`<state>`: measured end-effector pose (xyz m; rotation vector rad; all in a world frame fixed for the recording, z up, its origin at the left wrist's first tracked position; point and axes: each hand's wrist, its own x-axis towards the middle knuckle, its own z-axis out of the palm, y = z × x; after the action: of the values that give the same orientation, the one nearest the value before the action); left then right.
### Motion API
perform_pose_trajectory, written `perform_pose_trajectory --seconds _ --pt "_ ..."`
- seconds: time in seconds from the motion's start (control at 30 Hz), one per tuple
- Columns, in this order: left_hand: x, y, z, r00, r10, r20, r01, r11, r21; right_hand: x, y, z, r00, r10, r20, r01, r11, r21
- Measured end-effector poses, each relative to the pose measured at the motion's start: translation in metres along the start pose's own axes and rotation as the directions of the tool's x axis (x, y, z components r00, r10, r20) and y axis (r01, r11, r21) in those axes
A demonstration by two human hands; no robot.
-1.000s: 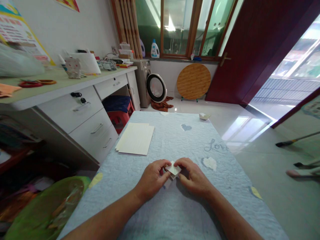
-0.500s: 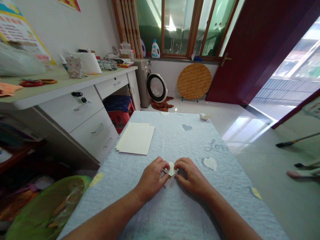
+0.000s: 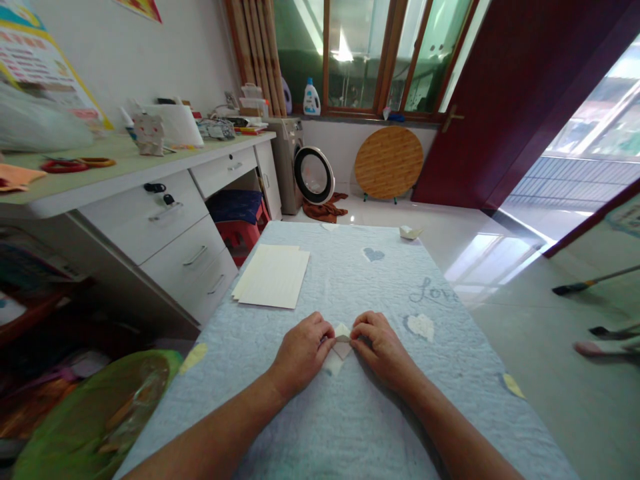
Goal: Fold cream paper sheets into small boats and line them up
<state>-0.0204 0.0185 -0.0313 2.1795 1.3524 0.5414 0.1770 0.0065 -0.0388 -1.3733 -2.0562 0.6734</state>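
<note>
A small folded piece of cream paper (image 3: pixel 343 341) lies on the pale blue quilted tablecloth (image 3: pixel 350 427), pointing toward me and partly covered by my fingers. My left hand (image 3: pixel 303 353) presses its left side with the fingertips. My right hand (image 3: pixel 380 343) holds its right side the same way. Beyond my hands lies a stack of cream lined sheets (image 3: pixel 273 275). Another small folded paper piece (image 3: pixel 410 232) sits at the far edge of the cloth.
A white desk (image 3: pixel 150 203) with drawers runs along the left, holding scissors and clutter. A green plastic bag (image 3: pixel 100 413) sits low at left. A washing machine (image 3: pixel 295 163) stands behind. A person's foot (image 3: pixel 587 348) and a broom handle (image 3: pixel 600 280) show at right.
The folded paper has gone from tilted up between my fingers to lying flat on the cloth. My hands have lowered and pressed it down, and the paper looks narrower.
</note>
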Motion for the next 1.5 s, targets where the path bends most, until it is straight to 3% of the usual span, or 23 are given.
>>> perform_pose_trajectory --seconds 0.23,0.67,1.0,1.23,1.5 --pt "0.003 0.001 -0.001 1.0 -0.012 -0.005 0.013 0.988 0.152 0.001 -0.001 0.002 0.999 0.037 -0.031 -0.039 0.997 -0.067" --pt "0.007 0.002 0.003 0.997 -0.064 -0.032 0.07 0.959 0.276 0.003 0.0 0.01 0.987 0.113 -0.111 -0.132 0.974 -0.184" --pt "0.007 0.003 0.006 0.993 -0.103 -0.059 0.116 0.946 0.302 0.004 -0.006 0.013 0.981 0.146 -0.126 -0.173 0.953 -0.248" --pt "0.007 0.002 0.007 0.992 -0.106 -0.06 0.12 0.949 0.293 0.003 -0.012 0.013 0.996 0.046 -0.071 -0.062 0.967 -0.247" --pt "0.006 0.003 0.006 0.992 -0.105 -0.063 0.118 0.957 0.265 0.006 -0.018 0.018 0.99 0.118 -0.076 -0.137 0.929 -0.344"
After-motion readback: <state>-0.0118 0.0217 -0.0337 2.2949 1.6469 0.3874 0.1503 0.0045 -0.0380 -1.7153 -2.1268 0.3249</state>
